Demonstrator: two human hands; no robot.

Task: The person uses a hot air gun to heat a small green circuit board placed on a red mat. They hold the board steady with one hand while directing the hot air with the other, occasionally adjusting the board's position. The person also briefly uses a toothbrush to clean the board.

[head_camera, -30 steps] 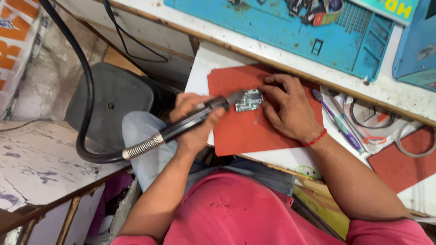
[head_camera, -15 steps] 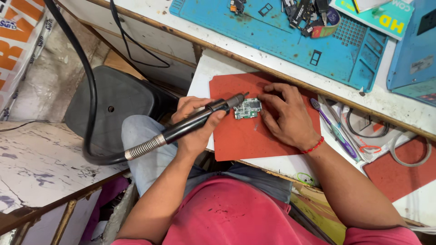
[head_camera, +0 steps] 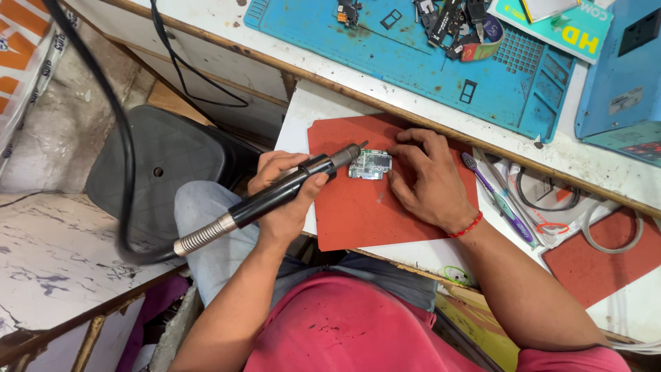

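Head view shows the left hand (head_camera: 286,200) wrapped around a black hot-air handpiece (head_camera: 275,196), its metal nozzle aimed at the small circuit board (head_camera: 370,165). Compared with half a second earlier, the nozzle tip sits just beside the board's left edge, much as before. The board lies on the red mat (head_camera: 358,207), near the mat's upper middle, at the desk's front edge. The right hand (head_camera: 427,179) rests flat on the mat, fingertips pressing the board's right side as before, closed on nothing. Farther back lies a blue work mat (head_camera: 441,69) with loose phone parts (head_camera: 458,24); a purple toothbrush (head_camera: 492,193) lies to the right.
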